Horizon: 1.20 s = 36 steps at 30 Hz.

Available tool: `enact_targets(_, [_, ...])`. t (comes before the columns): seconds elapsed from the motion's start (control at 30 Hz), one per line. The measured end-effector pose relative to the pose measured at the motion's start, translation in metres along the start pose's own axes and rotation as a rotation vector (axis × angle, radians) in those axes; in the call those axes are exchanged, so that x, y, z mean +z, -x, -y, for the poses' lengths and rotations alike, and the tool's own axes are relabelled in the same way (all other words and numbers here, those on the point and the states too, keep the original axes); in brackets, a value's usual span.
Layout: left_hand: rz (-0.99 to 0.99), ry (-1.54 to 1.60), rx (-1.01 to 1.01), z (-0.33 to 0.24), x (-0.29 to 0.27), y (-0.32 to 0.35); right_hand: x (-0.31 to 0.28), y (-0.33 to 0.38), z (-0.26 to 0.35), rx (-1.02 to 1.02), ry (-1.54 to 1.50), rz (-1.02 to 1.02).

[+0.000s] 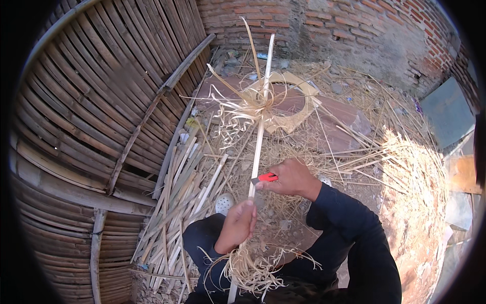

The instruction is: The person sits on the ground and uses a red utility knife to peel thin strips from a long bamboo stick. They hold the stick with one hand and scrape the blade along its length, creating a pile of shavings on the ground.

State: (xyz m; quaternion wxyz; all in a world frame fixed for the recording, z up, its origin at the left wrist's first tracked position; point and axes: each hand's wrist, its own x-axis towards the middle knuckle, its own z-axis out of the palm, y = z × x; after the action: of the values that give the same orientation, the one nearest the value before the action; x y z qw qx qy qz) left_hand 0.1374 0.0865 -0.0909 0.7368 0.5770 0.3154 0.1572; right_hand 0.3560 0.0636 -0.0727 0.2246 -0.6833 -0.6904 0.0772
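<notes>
A long pale bamboo strip [258, 144] runs from my lap up and away through the middle of the head view. My left hand [238, 225] is closed around its near part. My right hand [292, 178] grips a red-handled cutter knife [268, 177], its dark blade lying against the strip just beyond my left hand. Thin curled shavings [253, 109] bunch around the far part of the strip. A second tangle of shavings [253, 268] hangs at the near end, over my lap.
Split bamboo strips [174, 202] lie piled at the left, beside a bamboo slat wall [101, 91]. A yellowish board with a round cutout [288, 124] rests on a reddish slab [344, 121]. A brick wall [344, 30] stands behind; grey panels [448, 111] lean at the right.
</notes>
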Motion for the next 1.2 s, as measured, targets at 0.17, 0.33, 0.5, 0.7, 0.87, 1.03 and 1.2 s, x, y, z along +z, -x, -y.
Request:
enact_targets(0.17, [-0.032,-0.116,0.090,-0.003,0.009,-0.002,0.006,-0.013,-0.023,0.081,-0.041,-0.041])
enact_targets(0.33, [-0.040,-0.092,0.110,0.000,0.006,-0.004,0.000,-0.013,-0.005,0.084,0.018,0.047])
enact_targets(0.5, [0.097,-0.050,0.026,-0.005,0.011,0.004,-0.009,-0.031,-0.055,0.289,0.131,-0.002])
enact_targets(0.7, [0.064,-0.008,-0.031,-0.008,0.001,0.009,0.015,-0.003,-0.018,0.008,-0.110,0.032])
enact_targets(0.87, [0.061,0.048,-0.045,-0.006,0.001,0.004,0.019,-0.017,-0.032,0.087,0.010,0.040])
enact_targets(1.03, [0.120,0.050,-0.039,-0.004,0.003,0.010,0.012,-0.040,-0.072,0.277,0.169,-0.066])
enact_targets(1.2, [0.167,0.042,-0.078,-0.005,0.007,0.014,-0.001,-0.056,-0.099,0.382,0.148,-0.189])
